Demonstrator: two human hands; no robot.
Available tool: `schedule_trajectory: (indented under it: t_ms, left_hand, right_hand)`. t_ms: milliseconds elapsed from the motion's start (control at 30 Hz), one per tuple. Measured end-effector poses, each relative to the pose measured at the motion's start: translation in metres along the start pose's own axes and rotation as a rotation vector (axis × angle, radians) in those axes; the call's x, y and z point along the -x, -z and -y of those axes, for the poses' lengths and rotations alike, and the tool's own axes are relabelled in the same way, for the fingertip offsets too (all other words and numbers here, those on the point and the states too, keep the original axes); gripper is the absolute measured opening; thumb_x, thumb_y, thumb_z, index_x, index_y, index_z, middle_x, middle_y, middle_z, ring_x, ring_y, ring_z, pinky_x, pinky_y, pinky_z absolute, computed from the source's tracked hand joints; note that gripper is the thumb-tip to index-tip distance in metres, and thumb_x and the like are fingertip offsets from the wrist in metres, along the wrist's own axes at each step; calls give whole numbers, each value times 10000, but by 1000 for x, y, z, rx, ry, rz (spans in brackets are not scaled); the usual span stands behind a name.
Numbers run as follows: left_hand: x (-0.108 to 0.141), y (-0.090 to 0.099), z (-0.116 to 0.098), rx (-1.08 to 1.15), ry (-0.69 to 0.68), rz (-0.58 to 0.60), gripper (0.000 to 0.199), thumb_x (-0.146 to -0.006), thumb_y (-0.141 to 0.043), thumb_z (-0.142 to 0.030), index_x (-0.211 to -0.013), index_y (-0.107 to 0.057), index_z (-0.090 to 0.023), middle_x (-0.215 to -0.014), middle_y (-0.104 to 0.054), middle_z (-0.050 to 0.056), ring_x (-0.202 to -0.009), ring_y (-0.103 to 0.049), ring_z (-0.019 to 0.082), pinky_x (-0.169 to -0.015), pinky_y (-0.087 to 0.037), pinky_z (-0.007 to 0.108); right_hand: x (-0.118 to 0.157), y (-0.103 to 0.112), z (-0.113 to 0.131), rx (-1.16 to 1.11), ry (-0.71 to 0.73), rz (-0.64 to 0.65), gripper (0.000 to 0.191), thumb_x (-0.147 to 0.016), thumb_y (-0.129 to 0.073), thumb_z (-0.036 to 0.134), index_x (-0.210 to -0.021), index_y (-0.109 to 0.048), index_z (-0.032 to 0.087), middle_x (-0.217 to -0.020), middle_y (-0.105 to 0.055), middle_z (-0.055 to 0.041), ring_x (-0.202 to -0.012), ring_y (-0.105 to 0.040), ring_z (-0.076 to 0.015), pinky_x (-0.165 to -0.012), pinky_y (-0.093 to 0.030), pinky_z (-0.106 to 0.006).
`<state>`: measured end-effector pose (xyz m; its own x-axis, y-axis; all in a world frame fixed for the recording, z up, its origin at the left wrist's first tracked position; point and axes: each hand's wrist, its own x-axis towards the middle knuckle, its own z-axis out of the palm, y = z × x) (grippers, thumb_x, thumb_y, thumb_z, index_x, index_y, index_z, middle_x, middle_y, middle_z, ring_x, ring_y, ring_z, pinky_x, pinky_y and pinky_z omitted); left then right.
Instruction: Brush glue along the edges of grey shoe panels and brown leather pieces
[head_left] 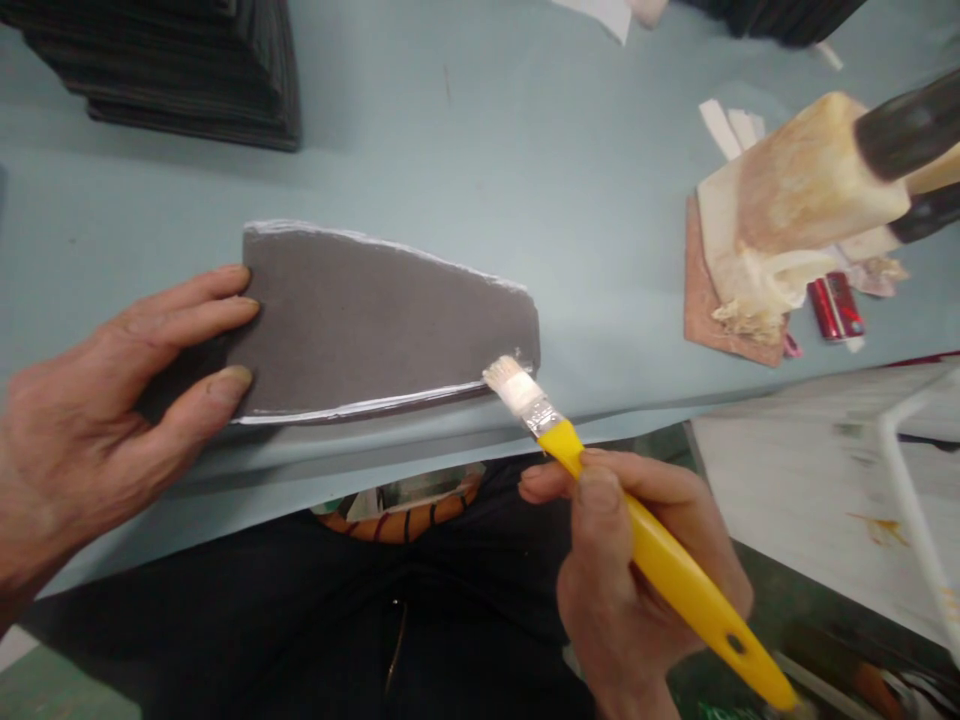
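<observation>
A dark grey flat panel [375, 325] lies near the table's front edge, narrowing toward its right end. White glue-like lines run along its far and near long edges. My left hand [112, 390] holds the panel's wide left end, with fingertips and thumb on its edge; part of that end is hidden under the hand. Between the fingers and thumb of my right hand [637, 550] is a paintbrush [675, 575] with a yellow handle. Its white-coated bristles touch the panel's near edge close to the narrow right end.
A tall stack of dark pieces [195, 75] stands at the back left. On the right, a crusted, cream-coloured container [795, 180] with dark handles sits on a brown board [697, 290]. Beside it lies a red can [836, 305]. White scraps [731, 130] are behind the container.
</observation>
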<state>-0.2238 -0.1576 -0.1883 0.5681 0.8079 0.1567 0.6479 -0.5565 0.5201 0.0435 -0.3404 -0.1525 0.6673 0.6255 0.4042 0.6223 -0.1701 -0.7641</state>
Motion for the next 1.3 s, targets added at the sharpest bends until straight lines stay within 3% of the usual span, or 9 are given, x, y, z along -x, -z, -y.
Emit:
schedule_trajectory:
  t_ms: [100, 300, 500, 767, 967, 1100, 1200, 1300]
  left_hand:
    - [1, 0, 1, 115, -33, -25, 531, -1092, -573, -367, -1608, -514, -479, -1719, -506, -87, -1593, -501, 267, -1385, -347, 492]
    - [0, 0, 1, 103, -37, -23, 535, -1103, -563, -351, -1626, -504, -449, -1726, -499, -78, -1594, -498, 267, -1389, -342, 493]
    - [-3, -3, 9, 100, -140, -95, 601, -1010, -667, -558, -1585, -578, -408, -1651, -599, -38, -1467, -639, 301, -1308, -458, 551]
    - [-3, -1, 5, 94, -129, -79, 592, -1021, -655, -554, -1584, -582, -386, -1667, -579, -37, -1486, -625, 287, -1309, -460, 540]
    - [-4, -3, 9, 95, -145, -88, 600, -1013, -652, -580, -1580, -586, -398, -1656, -590, -48, -1488, -622, 291, -1316, -448, 551]
    - [-6, -3, 11, 90, -167, -72, 608, -1013, -653, -577, -1593, -566, -418, -1669, -575, -55, -1486, -624, 293, -1310, -457, 549]
    - [-7, -3, 10, 90, -169, -75, 592, -1027, -640, -578, -1590, -568, -411, -1654, -593, -49, -1463, -645, 281, -1287, -486, 531]
    - [-5, -4, 10, 86, -166, -79, 601, -1030, -634, -587, -1597, -561, -402, -1665, -580, -46, -1481, -629, 286, -1300, -468, 541]
  right_hand:
    - [0, -1, -5, 37, -11, -13, 144, -1019, -748, 300, -936, -736, 182, -743, -791, 41, -628, -750, -115, -721, -591, -237]
    - [-5, 3, -6, 110, 42, -98, 230, -1034, -727, 358, -901, -717, 171, -699, -771, 25, -611, -725, -130, -730, -588, -268]
    - [-5, 1, 1, 86, 66, -86, 206, -1034, -717, 331, -912, -697, 166, -679, -762, 38, -573, -719, -110, -681, -605, -237]
    - [15, -6, 11, -46, 12, 50, 119, -1027, -737, 286, -960, -725, 189, -735, -789, 43, -582, -743, -110, -662, -606, -218]
    - [9, 3, 8, 132, 31, -74, 208, -1031, -730, 342, -914, -715, 171, -697, -772, 44, -601, -730, -82, -733, -585, -186]
    - [17, -4, 23, 6, 24, 36, 113, -1035, -727, 292, -988, -719, 190, -755, -792, 63, -610, -749, -76, -716, -595, -168]
    - [19, -9, 21, -44, 27, 108, 74, -1030, -719, 262, -992, -719, 199, -778, -801, 57, -622, -759, -90, -702, -606, -185]
    - [12, -4, 8, 85, 25, -10, 169, -1028, -730, 317, -929, -724, 180, -722, -784, 31, -607, -750, -123, -708, -614, -233]
